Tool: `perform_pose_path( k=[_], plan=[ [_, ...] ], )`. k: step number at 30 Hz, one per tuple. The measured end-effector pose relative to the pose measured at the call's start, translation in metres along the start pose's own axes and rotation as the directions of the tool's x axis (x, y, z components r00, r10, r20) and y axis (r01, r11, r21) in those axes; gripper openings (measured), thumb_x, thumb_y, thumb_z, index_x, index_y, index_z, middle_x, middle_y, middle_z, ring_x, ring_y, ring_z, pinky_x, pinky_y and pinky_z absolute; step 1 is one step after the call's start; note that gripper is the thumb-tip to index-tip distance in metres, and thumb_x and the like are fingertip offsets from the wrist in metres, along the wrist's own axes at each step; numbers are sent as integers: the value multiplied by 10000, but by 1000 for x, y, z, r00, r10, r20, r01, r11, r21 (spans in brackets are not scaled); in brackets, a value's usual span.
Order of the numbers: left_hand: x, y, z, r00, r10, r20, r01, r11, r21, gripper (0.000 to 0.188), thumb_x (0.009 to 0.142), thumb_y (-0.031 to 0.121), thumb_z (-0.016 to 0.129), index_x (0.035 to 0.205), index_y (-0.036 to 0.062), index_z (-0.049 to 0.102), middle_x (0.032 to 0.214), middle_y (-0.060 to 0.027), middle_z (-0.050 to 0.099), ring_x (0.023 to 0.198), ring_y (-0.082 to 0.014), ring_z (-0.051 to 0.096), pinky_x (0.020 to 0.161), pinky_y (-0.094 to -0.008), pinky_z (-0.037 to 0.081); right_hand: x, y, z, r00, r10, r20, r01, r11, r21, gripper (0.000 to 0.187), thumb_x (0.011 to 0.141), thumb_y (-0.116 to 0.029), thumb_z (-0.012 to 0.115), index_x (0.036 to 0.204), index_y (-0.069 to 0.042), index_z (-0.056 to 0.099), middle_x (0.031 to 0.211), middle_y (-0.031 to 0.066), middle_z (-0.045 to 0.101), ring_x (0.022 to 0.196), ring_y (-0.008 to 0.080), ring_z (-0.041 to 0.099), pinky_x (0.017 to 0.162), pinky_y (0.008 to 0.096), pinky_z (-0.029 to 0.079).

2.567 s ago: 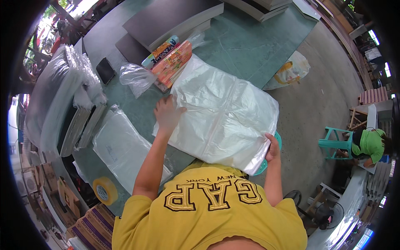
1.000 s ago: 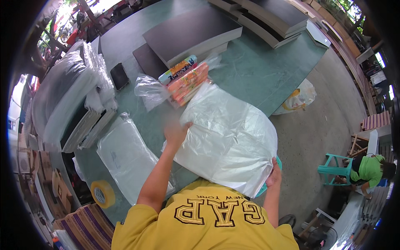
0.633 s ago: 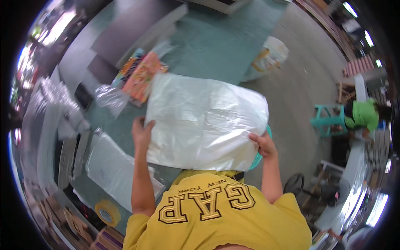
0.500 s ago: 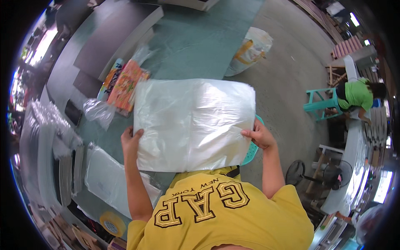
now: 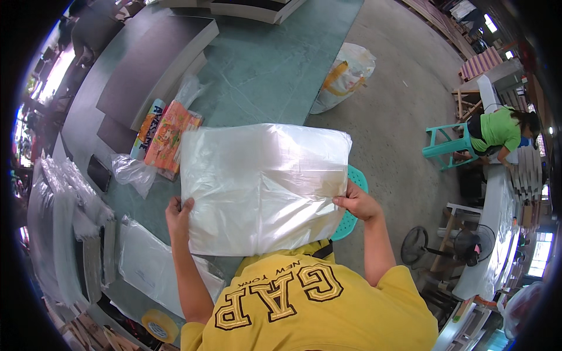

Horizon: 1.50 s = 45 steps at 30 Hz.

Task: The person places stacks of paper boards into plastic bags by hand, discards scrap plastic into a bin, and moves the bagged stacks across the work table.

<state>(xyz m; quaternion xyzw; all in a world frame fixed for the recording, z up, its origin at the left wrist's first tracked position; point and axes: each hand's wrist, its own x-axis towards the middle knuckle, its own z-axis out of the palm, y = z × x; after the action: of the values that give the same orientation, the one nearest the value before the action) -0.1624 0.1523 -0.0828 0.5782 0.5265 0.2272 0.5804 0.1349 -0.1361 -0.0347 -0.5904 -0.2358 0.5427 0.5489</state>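
Both my hands hold a wide rectangle of milky, shiny plastic film in front of my body, one at each side edge. My left hand pinches its left edge, thumb on top. At the right edge my right hand grips in the same way, fingers hidden underneath. The film looks layered or folded, with a crease down the middle and wrinkles in the lower right. Beside my left forearm, flat clear plastic bags lie on the green table.
Colourful packs, a phone, wrapped stacks, a tape roll and dark-topped boards occupy the left side. A teal stool and white sack stand rightward. Beyond are a fan and a seated person.
The whole view has shifted slightly, so the table things appear lower. Both hands keep their hold on the film's edges; its wrinkles and shine look different.
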Motion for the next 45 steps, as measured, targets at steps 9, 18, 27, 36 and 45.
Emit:
perform_pose_path(
  k=[9,18,27,36,45],
  plan=[
    [-22,1,-11,994,14,107,-16,1000,16,128,708,-14,563,803,3,478,758,-40,555,670,-93,499,642,-225,405,1,-12,17,994,-4,-111,-61,811,-582,329,778,-3,442,1105,-27,475,1030,124,572,951,243,531,832,308,388],
    [-37,-9,-36,980,-73,183,71,997,18,360,653,29,548,999,-68,520,849,-73,577,769,-145,537,731,-259,422,13,-7,30,992,-27,-123,-54,792,-608,326,782,-73,483,1103,-18,481,1057,143,555,975,248,524,841,325,388],
    [3,-11,-20,995,-68,-70,63,996,-65,317,769,223,599,938,-44,582,829,-57,584,722,-118,490,658,-264,399,36,15,22,976,-62,-207,21,981,-195,483,732,-79,624,1162,9,422,1086,103,530,969,173,502,838,290,388],
    [4,9,-14,906,-377,193,415,698,-584,322,792,197,574,997,-49,538,907,-75,584,784,-156,561,719,-283,448,47,24,21,895,-26,-444,-14,996,-85,403,796,-123,570,1139,43,440,1085,110,529,960,188,506,834,288,391],
    [-25,34,12,861,-18,508,375,697,-612,346,723,27,635,1039,-21,504,926,-61,581,806,-107,567,729,-235,461,27,-73,28,765,-274,-582,247,961,-127,387,795,-131,542,1137,36,471,1062,135,536,940,197,521,815,299,403]
  ],
)
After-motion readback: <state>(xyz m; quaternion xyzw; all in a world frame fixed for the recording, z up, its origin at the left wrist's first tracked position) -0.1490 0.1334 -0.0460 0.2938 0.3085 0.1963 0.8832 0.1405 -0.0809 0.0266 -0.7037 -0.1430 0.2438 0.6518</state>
